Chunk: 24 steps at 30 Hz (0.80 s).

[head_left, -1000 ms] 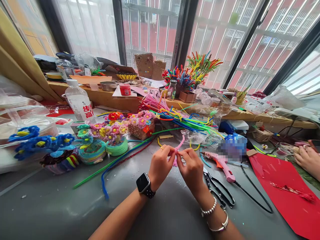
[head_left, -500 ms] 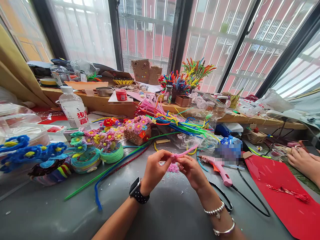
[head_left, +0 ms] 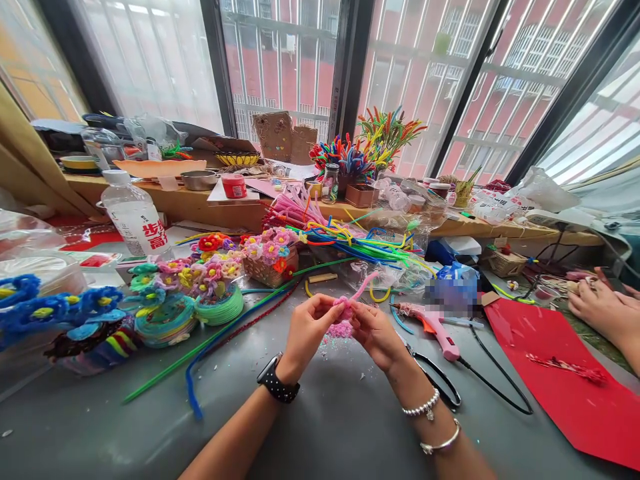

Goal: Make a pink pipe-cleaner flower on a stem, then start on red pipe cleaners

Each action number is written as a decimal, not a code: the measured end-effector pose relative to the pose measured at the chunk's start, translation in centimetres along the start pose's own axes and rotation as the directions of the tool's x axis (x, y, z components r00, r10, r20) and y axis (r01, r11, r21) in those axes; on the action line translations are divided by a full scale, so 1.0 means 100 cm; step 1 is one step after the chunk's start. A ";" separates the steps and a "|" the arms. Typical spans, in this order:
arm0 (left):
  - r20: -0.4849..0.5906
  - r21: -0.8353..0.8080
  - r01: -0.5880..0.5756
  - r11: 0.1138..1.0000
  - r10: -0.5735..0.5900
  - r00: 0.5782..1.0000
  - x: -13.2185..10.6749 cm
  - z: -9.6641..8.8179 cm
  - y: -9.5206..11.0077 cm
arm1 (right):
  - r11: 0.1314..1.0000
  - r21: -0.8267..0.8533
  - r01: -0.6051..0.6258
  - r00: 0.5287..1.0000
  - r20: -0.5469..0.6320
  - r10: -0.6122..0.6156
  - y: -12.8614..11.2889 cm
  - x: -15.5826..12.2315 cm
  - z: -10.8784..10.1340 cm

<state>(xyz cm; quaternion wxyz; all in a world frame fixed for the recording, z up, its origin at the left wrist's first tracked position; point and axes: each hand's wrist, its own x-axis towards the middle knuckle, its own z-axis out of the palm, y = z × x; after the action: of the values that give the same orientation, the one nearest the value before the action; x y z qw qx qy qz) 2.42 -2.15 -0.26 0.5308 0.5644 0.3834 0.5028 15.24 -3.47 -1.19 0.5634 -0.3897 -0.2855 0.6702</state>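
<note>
Between my two hands is a pink pipe cleaner point(head_left: 365, 285), partly coiled at the fingertips, with its straight tail sticking up to the right. My left hand point(head_left: 311, 330), with a black watch on the wrist, pinches the coiled part from the left. From the other side my right hand point(head_left: 376, 337) pinches the same piece. Just beneath the fingers a small pile of pink fluffy bits point(head_left: 341, 329) lies on the grey table point(head_left: 320, 413). To the right of my right hand rests a pink hot glue gun point(head_left: 435, 323) with a black cord.
Pipe-cleaner flower pots point(head_left: 217, 303) and blue flowers point(head_left: 65, 307) stand on the left, near a bottle point(head_left: 133, 217). Loose pipe cleaners point(head_left: 360, 240) lie behind my hands. A red sheet point(head_left: 550, 373) is at right, beside another person's hand point(head_left: 600, 307).
The pink pipe cleaner is now more coiled at my fingertips, and its free tail points more steeply up. The view has shifted slightly to the right.
</note>
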 end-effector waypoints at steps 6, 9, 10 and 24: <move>-0.022 -0.018 0.008 1.000 -0.008 1.000 0.001 0.000 -0.002 | 0.983 0.162 -0.086 0.995 -0.027 0.091 0.009 0.003 0.002; -0.004 -0.034 0.053 0.998 -0.053 0.999 0.002 0.000 -0.001 | 0.987 0.131 -0.088 0.995 -0.032 0.093 0.007 0.004 -0.001; 0.014 -0.044 0.083 0.996 -0.082 0.996 0.003 -0.001 -0.001 | 0.991 0.106 -0.080 0.996 -0.028 0.083 0.006 0.004 -0.002; 0.187 0.057 0.120 0.991 -0.128 0.974 0.005 -0.006 0.003 | 0.988 -0.154 0.018 0.998 0.060 -0.009 -0.006 -0.001 -0.005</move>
<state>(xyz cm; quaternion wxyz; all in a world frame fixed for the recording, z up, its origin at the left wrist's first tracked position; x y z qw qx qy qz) 1.86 -1.58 0.07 0.5823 0.5967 0.3768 0.4036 15.98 -3.51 -0.93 0.5275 -0.4101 -0.3559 0.6534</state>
